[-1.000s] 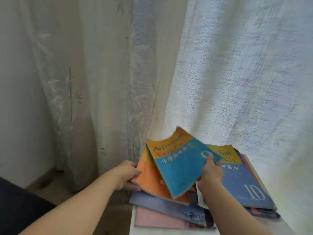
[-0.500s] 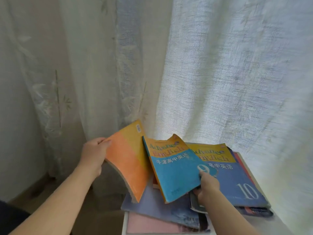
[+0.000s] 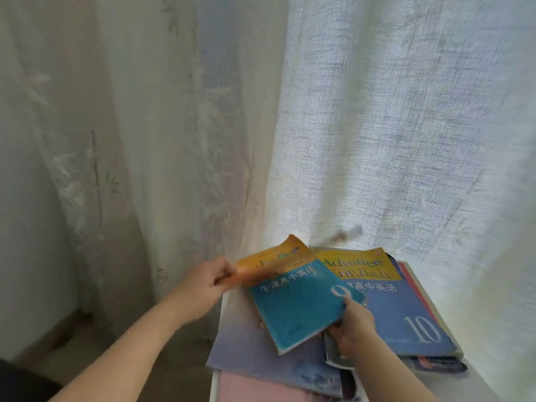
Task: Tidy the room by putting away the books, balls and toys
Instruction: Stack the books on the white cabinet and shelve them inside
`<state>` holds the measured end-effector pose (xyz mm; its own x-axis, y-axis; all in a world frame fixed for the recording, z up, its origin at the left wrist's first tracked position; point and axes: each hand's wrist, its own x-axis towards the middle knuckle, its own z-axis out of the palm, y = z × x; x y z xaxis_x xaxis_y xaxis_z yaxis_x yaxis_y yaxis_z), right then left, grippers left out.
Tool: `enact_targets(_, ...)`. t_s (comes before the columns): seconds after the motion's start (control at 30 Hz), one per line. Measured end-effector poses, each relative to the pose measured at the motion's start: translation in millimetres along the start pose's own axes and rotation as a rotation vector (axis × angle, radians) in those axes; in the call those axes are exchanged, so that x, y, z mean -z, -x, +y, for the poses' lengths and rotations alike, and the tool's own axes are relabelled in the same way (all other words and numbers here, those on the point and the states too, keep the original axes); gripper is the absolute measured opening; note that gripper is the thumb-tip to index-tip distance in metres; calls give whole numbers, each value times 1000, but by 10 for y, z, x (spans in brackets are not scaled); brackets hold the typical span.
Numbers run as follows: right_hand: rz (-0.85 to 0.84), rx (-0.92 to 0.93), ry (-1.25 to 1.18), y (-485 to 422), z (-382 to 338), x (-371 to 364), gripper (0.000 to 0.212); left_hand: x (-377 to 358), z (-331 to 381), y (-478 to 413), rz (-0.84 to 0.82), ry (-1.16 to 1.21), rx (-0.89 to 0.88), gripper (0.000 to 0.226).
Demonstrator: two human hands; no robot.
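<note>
A teal and yellow book marked 9 (image 3: 293,309) lies tilted over a pile of books. My right hand (image 3: 352,326) grips its lower right corner. Under it sticks out an orange book (image 3: 255,271), which my left hand (image 3: 206,281) pinches at its left edge. To the right lies a blue and yellow book marked 10 (image 3: 400,309) on further books with red and grey edges. A pale purple book (image 3: 249,349) and a pink one (image 3: 255,387) lie lower in the pile.
The pile rests on a white table (image 3: 216,384) whose left edge shows below the books. Sheer white curtains (image 3: 377,126) hang right behind the pile, touching its far side. Bare floor (image 3: 72,343) lies to the left, and a dark shape fills the lower left corner.
My left hand has brought the orange book from upright at the left back down under the book marked 9. My right hand keeps its hold on that book's corner.
</note>
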<state>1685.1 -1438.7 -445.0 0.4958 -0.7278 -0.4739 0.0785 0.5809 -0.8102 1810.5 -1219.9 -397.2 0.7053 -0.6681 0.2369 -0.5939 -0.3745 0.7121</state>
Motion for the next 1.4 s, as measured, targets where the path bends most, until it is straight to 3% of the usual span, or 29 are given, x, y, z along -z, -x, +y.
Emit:
enact_targets(0.1, -26, 11, -64, -23, 15, 31, 31, -245, -185, -59, -131, -299, 17, 44)
enact_targets(0.17, -22, -18, -125, -13, -12, 47, 30, -368, -249, -82, -32, -323, 81, 29)
enact_targets(0.27, -100, -104, -222, 27, -79, 32, 58, -375, -312, -99, 170, -352, 244, 22)
enact_targets(0.3, -121, -129, -218, 4, -66, 45, 58, -360, -329, -102, 198, -380, 310, 14)
enact_targets(0.33, -124, -144, -173, -1, -52, 53, 52, -367, -339, -101, 196, -405, 383, 25)
enact_targets(0.4, -90, -98, 1, -43, -25, 66, 31, -423, -302, -96, 125, -188, 545, 60)
enact_targets(0.47, -64, -23, 128, -69, 8, 79, 15, -458, -216, -104, 62, 335, 630, 63)
enact_targets(0.5, -81, -6, 165, -73, 23, 83, 17, -453, -173, -101, 13, 520, 646, 58)
enact_targets(0.57, -160, 24, 223, -3, 34, 85, 16, -470, -173, -108, -59, 531, 581, 48)
enact_targets(0.67, -266, 12, 204, 67, 37, 99, 4, -479, -210, -142, 131, 343, 413, 26)
enact_targets(0.7, -274, 6, 192, 78, 33, 98, 9, -455, -198, -148, 205, 335, 383, 24)
enact_targets(0.77, -277, 7, 165, 84, 27, 103, 17, -386, -183, -168, 321, 388, 388, 22)
enact_targets(0.9, -297, 56, 192, 90, 7, 108, 7, -179, -243, -222, 531, 563, 512, 29)
enact_targets(1.1, -276, -2, 168, 70, -3, 122, 21, -48, -210, -177, 259, 659, 512, 33)
enact_targets(1.23, -282, -85, 97, 66, -26, 125, 44, -218, -144, -362, 281, 591, 593, 32)
enact_targets(1.4, -237, 61, 308, 55, 40, 74, 17, -526, -36, -590, 204, 479, 647, 52)
